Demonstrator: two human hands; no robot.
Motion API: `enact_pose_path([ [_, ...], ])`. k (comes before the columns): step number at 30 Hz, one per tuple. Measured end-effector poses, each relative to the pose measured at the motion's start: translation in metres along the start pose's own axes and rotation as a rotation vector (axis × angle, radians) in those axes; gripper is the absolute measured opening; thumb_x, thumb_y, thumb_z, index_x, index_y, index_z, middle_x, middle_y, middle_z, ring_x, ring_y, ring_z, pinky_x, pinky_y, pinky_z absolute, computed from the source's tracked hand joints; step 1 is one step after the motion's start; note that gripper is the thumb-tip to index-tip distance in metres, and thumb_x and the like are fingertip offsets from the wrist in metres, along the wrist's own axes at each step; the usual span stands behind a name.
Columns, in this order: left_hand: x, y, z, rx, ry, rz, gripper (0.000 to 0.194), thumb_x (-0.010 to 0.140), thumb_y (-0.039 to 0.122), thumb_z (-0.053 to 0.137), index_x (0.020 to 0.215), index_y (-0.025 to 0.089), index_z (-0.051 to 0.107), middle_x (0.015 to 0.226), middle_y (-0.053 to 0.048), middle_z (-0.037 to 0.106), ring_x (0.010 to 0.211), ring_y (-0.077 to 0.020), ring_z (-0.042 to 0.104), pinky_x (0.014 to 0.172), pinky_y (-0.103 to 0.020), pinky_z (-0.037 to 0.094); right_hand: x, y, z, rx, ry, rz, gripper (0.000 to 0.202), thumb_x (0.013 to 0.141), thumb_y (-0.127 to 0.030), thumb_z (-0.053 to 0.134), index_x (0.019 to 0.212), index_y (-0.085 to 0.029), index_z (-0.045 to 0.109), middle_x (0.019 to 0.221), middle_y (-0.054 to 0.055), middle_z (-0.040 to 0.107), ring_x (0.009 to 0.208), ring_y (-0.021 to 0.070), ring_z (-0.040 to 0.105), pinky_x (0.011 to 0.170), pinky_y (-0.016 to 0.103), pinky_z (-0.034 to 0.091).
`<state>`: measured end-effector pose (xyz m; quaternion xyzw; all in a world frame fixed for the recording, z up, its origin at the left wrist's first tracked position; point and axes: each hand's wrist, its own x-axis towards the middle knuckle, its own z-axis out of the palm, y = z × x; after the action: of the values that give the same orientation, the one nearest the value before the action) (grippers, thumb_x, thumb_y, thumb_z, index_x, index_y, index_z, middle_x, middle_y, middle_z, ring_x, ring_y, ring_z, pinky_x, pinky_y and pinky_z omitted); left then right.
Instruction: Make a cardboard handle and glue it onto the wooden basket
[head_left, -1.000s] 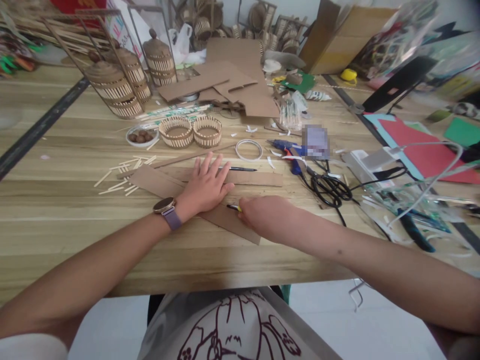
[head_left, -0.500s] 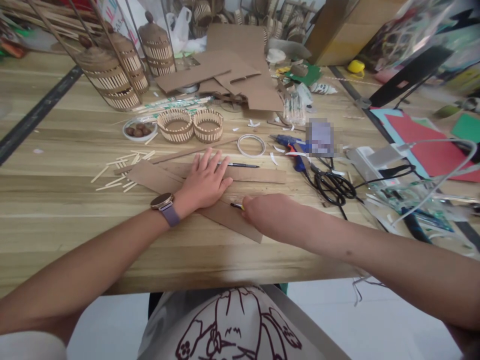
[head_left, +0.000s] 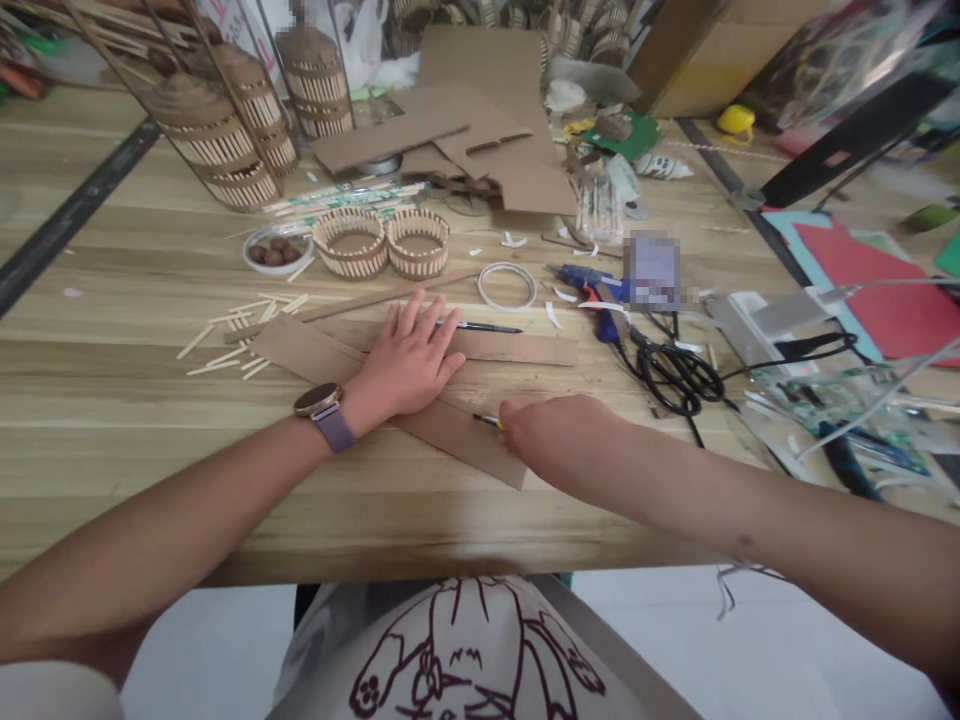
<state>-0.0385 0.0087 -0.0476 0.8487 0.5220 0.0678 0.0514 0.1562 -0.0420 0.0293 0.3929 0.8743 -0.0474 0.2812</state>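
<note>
Got my left hand (head_left: 409, 362) flat on the cardboard strip (head_left: 461, 442), fingers spread, and the strip's lying slanted on the table (head_left: 360, 520) in front of me. My right hand (head_left: 559, 435) is curled round a small tool (head_left: 490, 421), dark tip poking out over the strip.

The left hand (head_left: 409, 362) lies flat, fingers spread, over a diagonal cardboard strip (head_left: 465, 443) on the tabletop (head_left: 337, 515). The right hand (head_left: 559, 435) closes its grip around a slim tool (head_left: 488, 421), whose dark tip points toward the left hand above the strip's right part. Just beyond the left hand's fingertips lies a dark pen (head_left: 487, 328); farther back stand two round slatted baskets (head_left: 349, 262), side by side, near a bowl (head_left: 260, 268) of brown balls (head_left: 278, 252).
</note>
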Motion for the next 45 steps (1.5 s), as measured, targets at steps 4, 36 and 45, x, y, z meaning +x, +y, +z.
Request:
enact_pose_path([
  [4,0.0,0.0,0.001,0.007,0.005,0.0,0.062,0.103,0.043,0.031,0.155,0.009,0.032,0.164,-0.019,0.028,0.153,-0.0408,0.013,0.122,-0.062,0.014,-0.007,0.004,0.008,0.0,0.038,0.013,0.018,0.09,-0.005,0.053,0.101,-0.013,0.065,0.069,0.008,0.071,0.065,0.0233,0.073,0.047,0.026,0.038],
  [36,-0.002,0.002,0.003,0.014,0.056,0.003,0.062,0.102,0.043,0.033,0.154,0.009,0.034,0.163,-0.02,0.029,0.152,-0.0424,0.014,0.121,-0.065,0.011,-0.036,0.021,0.011,0.15,0.013,0.109,0.026,0.104,-0.034,0.039,0.104,-0.016,0.058,0.074,0.009,0.073,0.068,0.0229,0.07,0.051,0.027,0.029],
  [45,-0.001,0.001,0.006,-0.02,0.085,0.007,0.061,0.102,0.043,0.034,0.155,0.013,0.032,0.163,-0.018,0.029,0.153,-0.0395,0.014,0.121,-0.065,0.01,0.006,-0.002,-0.009,0.153,0.024,0.062,0.029,0.103,-0.031,0.039,0.107,-0.015,0.063,0.086,0.013,0.076,0.084,0.0272,0.074,0.058,0.028,0.042],
])
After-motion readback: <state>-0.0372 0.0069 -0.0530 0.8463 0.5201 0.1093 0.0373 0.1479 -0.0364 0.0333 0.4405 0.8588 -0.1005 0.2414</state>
